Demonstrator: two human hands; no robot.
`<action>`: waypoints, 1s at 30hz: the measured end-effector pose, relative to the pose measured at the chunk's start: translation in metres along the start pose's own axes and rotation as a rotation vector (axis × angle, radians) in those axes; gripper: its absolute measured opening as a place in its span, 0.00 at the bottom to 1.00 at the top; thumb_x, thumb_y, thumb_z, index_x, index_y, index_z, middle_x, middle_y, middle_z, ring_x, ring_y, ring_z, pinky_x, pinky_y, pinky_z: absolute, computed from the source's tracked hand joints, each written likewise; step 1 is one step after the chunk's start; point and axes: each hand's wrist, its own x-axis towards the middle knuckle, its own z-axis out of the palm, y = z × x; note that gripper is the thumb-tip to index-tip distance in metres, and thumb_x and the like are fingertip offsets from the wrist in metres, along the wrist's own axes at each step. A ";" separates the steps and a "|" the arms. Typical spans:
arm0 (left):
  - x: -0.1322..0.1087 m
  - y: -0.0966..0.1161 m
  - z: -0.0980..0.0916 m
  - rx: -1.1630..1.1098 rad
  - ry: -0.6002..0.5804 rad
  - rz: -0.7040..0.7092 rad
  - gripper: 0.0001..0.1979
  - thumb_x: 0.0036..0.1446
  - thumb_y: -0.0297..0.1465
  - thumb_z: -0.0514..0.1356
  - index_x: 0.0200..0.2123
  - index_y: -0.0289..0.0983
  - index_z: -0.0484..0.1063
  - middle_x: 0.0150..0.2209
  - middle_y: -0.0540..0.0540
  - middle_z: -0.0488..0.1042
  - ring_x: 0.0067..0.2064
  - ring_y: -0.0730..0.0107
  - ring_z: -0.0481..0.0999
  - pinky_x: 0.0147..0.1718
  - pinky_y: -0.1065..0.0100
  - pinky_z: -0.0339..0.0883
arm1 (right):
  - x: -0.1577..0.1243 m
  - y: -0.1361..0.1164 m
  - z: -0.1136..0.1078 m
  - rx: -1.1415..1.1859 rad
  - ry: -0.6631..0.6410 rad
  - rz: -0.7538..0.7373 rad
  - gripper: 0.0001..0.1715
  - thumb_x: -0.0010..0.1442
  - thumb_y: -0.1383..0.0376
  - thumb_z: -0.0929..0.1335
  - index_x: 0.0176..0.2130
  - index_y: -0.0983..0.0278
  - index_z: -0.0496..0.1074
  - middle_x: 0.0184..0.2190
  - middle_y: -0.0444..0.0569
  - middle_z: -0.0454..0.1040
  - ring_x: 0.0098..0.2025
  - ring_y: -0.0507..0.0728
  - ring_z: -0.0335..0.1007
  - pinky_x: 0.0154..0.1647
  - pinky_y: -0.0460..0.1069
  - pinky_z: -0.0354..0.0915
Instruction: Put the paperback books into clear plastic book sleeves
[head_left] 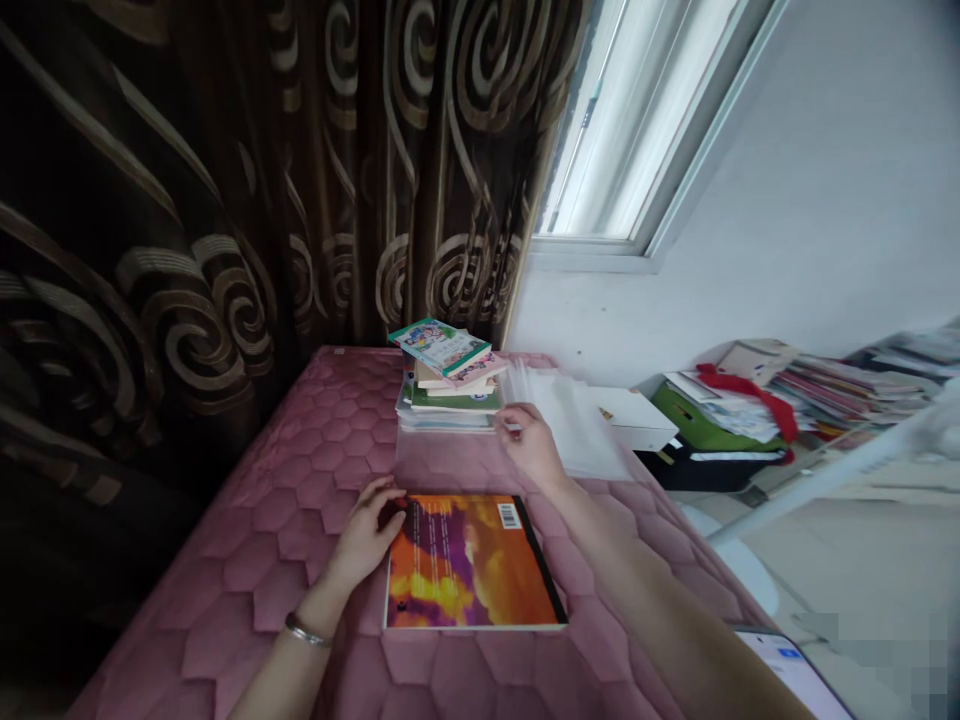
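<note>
A book [472, 565] with an orange and purple cloudy cover lies flat on the pink quilted bed, its barcode at the upper right. My left hand [367, 535], wearing a silver bracelet, rests at the book's upper left corner with thumb and fingers apart. Beyond the book, my right hand [532, 445] pinches the edge of a clear plastic sheet [450, 452]; its exact outline is hard to make out. Just behind that sheet stands a stack of books [454, 398], topped by a tilted green-edged book [442, 345].
More clear plastic sheets [581, 425] lie right of the stack, beside a white box [637, 418]. A green bin [705, 425] with papers stands further right. A phone [791, 670] sits at the lower right. Dark patterned curtains [300, 180] hang along the left.
</note>
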 end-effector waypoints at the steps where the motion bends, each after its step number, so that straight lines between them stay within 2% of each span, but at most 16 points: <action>1: 0.000 0.000 0.000 0.001 -0.005 0.004 0.12 0.55 0.29 0.56 0.44 0.40 0.73 0.56 0.42 0.67 0.58 0.61 0.67 0.60 0.56 0.58 | -0.013 -0.007 -0.005 0.057 -0.091 -0.036 0.10 0.58 0.61 0.65 0.38 0.61 0.74 0.42 0.52 0.73 0.41 0.57 0.72 0.43 0.51 0.69; 3: 0.001 -0.002 0.000 0.001 -0.011 0.011 0.13 0.56 0.29 0.56 0.44 0.40 0.73 0.55 0.42 0.67 0.58 0.61 0.67 0.60 0.55 0.58 | -0.042 -0.023 -0.013 0.138 -0.362 -0.093 0.11 0.60 0.58 0.65 0.39 0.59 0.74 0.40 0.49 0.75 0.43 0.57 0.72 0.48 0.52 0.68; 5: 0.002 -0.004 0.001 -0.004 -0.014 0.018 0.13 0.55 0.29 0.56 0.44 0.40 0.73 0.55 0.42 0.67 0.58 0.61 0.66 0.60 0.55 0.58 | -0.072 -0.040 -0.019 0.113 -0.608 -0.173 0.11 0.58 0.57 0.68 0.39 0.59 0.75 0.46 0.49 0.75 0.49 0.58 0.70 0.54 0.54 0.64; 7: 0.002 -0.006 0.002 -0.013 -0.012 0.026 0.13 0.55 0.29 0.57 0.44 0.41 0.73 0.55 0.42 0.67 0.58 0.61 0.67 0.60 0.54 0.58 | -0.099 -0.054 -0.022 0.017 -0.761 -0.211 0.18 0.53 0.55 0.72 0.42 0.59 0.75 0.55 0.51 0.70 0.56 0.62 0.65 0.58 0.56 0.60; 9: 0.002 -0.007 0.002 -0.020 -0.007 0.029 0.13 0.55 0.29 0.57 0.44 0.41 0.73 0.55 0.42 0.68 0.58 0.61 0.67 0.60 0.54 0.58 | -0.119 -0.061 -0.021 -0.103 -0.839 -0.215 0.27 0.46 0.52 0.75 0.45 0.60 0.73 0.61 0.53 0.62 0.62 0.66 0.57 0.60 0.59 0.57; 12: 0.002 -0.006 0.002 -0.026 -0.008 0.025 0.13 0.55 0.29 0.57 0.44 0.41 0.73 0.54 0.41 0.67 0.58 0.60 0.67 0.60 0.54 0.58 | -0.137 -0.061 -0.016 -0.229 -0.861 -0.242 0.37 0.42 0.53 0.77 0.48 0.63 0.70 0.65 0.57 0.56 0.67 0.70 0.46 0.64 0.63 0.51; 15: 0.002 -0.006 0.001 -0.030 -0.013 0.022 0.13 0.54 0.29 0.57 0.44 0.41 0.74 0.54 0.41 0.67 0.58 0.60 0.67 0.60 0.54 0.58 | -0.143 -0.057 -0.013 -0.272 -0.838 -0.280 0.32 0.45 0.58 0.76 0.48 0.64 0.70 0.65 0.56 0.57 0.68 0.69 0.42 0.65 0.63 0.49; 18: 0.002 -0.006 0.002 -0.039 -0.011 0.020 0.13 0.54 0.30 0.58 0.44 0.41 0.74 0.55 0.41 0.67 0.58 0.60 0.67 0.60 0.54 0.58 | -0.142 -0.055 -0.013 -0.285 -0.820 -0.299 0.23 0.50 0.61 0.73 0.47 0.62 0.71 0.63 0.52 0.61 0.68 0.68 0.43 0.65 0.62 0.50; 23: 0.002 -0.008 0.002 -0.047 -0.002 0.022 0.14 0.54 0.30 0.58 0.45 0.41 0.74 0.55 0.42 0.67 0.57 0.61 0.67 0.59 0.55 0.58 | -0.139 -0.055 -0.017 -0.292 -0.812 -0.316 0.25 0.50 0.62 0.74 0.49 0.60 0.71 0.62 0.49 0.63 0.68 0.66 0.45 0.65 0.60 0.53; 30: 0.002 -0.005 0.001 -0.035 -0.015 0.016 0.14 0.54 0.30 0.58 0.44 0.41 0.74 0.55 0.42 0.67 0.58 0.60 0.66 0.60 0.56 0.58 | -0.135 -0.057 -0.023 -0.238 -0.752 -0.324 0.18 0.51 0.64 0.72 0.44 0.58 0.75 0.54 0.48 0.72 0.63 0.61 0.58 0.60 0.55 0.60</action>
